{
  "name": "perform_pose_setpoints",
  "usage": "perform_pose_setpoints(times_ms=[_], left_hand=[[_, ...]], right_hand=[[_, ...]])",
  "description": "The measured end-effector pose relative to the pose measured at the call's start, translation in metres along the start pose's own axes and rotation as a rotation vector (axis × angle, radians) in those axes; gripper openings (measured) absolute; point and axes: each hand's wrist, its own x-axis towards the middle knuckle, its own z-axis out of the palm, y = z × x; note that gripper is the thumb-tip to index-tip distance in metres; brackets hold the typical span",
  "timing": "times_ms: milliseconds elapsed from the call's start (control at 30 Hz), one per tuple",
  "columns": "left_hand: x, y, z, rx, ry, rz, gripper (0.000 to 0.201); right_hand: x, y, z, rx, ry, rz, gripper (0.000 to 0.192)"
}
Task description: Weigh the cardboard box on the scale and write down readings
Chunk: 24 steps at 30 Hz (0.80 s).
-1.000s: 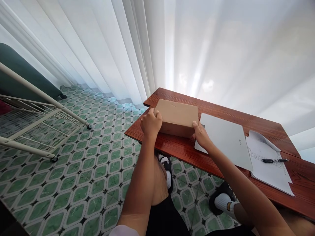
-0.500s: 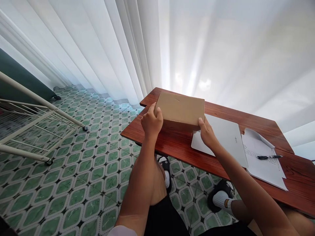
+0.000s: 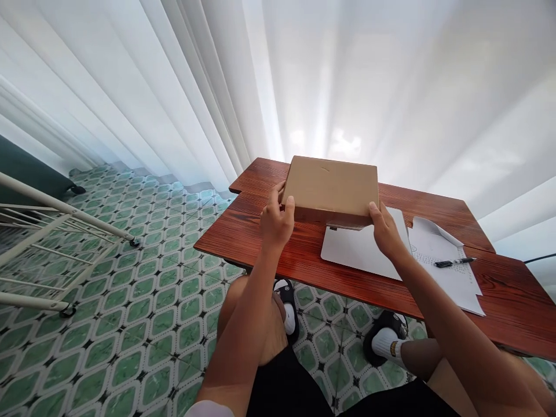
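Note:
A brown cardboard box, closed on top, is held between my two hands above the wooden table. My left hand grips its left end, thumb at the near corner and fingers along the side. At the near right corner, my right hand presses its thumb on the edge, its other fingers partly hidden behind the box. Below and to the right of the box lies a closed silver laptop on the table, partly covered from view by the box and my right hand.
The reddish wooden table stands before white curtains. To the laptop's right are sheets of paper with a black pen on them. A white wheeled metal rack stands at left on the green tiled floor.
Both hands have carried the box rightward over the table, so it now overlaps more of the laptop. The camera view has shifted a little to the right.

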Motion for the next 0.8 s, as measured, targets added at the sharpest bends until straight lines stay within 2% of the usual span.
perform_pose_setpoints(times_ms=[200,433,600,800], left_hand=[[-0.009,0.007,0.022,-0.219,-0.141,0.086,0.051],[-0.015,0.013,0.047,-0.350,-0.283,0.138,0.054],[-0.019,0.015,0.063,-0.382,-0.342,0.138,0.057],[-0.024,0.021,0.074,-0.405,-0.402,0.139,0.057]], right_hand=[[-0.010,0.014,-0.036,0.019,0.053,-0.060,0.062],[-0.030,0.052,-0.071,0.173,0.085,-0.069,0.055],[-0.043,0.072,-0.087,0.212,0.089,-0.088,0.055],[-0.051,0.079,-0.100,0.204,0.129,-0.073,0.055]])
